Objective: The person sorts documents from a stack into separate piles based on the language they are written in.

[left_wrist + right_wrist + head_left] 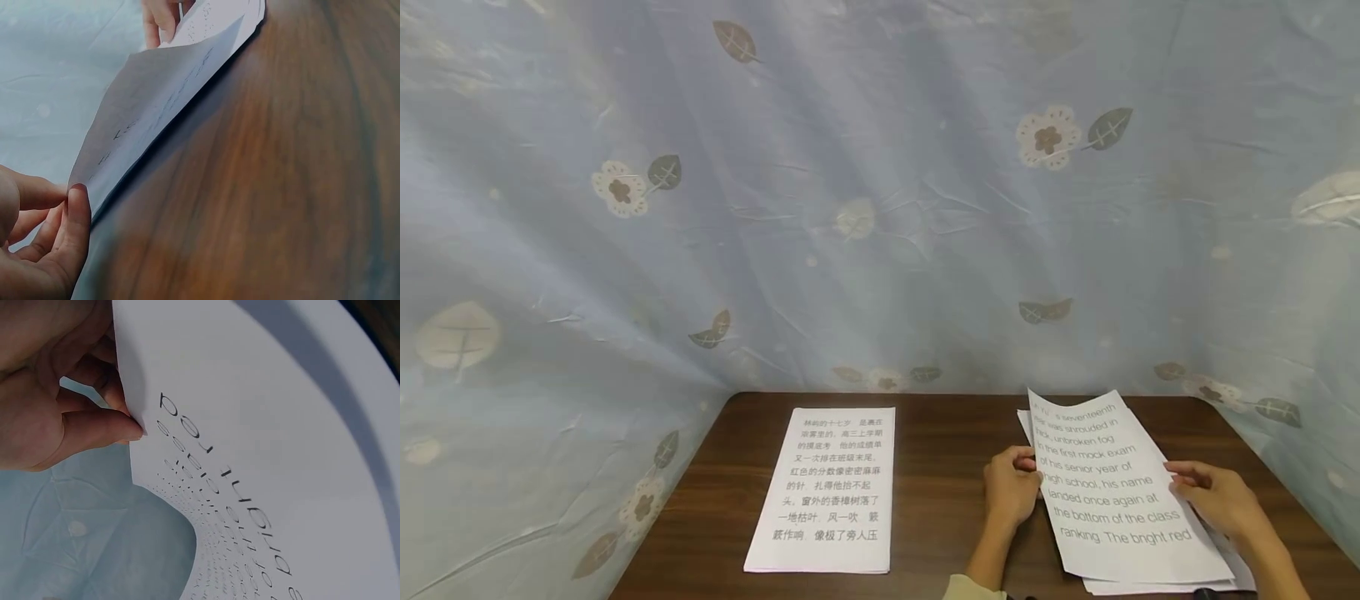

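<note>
A printed sheet of paper [1112, 492] with large English text is held up at its two long sides, its surface bowed. On its left edge my left hand [1011, 492] pinches it between thumb and fingers; the left wrist view shows the thumb [78, 212] against that edge. My right hand [1221, 500] pinches the opposite edge, with thumb and finger meeting on the paper [262, 394] in the right wrist view. Under the raised sheet lie more white sheets [1236, 567], their edges showing at the lower right and upper left.
Left on the dark wooden table [940, 467] lies a stack of paper [827, 492], its top page printed in large Chinese characters. A pale blue curtain [880, 200] with leaves and flowers hangs behind and beside the table. A small black object [1213, 593] shows at the bottom edge.
</note>
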Action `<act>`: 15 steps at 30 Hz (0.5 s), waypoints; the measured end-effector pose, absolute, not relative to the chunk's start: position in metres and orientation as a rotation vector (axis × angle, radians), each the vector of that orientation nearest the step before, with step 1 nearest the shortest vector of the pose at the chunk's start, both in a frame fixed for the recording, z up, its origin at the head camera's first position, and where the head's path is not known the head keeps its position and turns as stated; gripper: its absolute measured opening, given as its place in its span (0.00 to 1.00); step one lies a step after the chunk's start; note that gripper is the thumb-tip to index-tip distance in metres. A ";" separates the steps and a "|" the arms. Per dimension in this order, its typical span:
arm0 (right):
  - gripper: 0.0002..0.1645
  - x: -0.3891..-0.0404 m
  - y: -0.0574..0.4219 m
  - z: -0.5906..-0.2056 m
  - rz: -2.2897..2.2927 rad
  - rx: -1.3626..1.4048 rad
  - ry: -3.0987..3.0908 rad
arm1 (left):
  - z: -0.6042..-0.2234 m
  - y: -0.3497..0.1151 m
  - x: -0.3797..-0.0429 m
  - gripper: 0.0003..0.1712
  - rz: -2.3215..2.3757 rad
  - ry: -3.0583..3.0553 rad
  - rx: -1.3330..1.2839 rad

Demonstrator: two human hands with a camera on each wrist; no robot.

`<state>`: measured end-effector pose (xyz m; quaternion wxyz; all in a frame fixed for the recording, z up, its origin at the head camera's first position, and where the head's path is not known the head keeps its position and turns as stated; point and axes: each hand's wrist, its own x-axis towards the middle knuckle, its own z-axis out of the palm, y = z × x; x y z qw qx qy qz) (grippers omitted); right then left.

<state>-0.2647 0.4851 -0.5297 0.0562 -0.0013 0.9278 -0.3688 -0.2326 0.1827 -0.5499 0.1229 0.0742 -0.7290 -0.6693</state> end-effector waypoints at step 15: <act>0.30 -0.263 0.494 -0.534 -1.165 -0.009 2.754 | -0.553 0.189 -0.233 0.18 -1.977 -2.130 0.208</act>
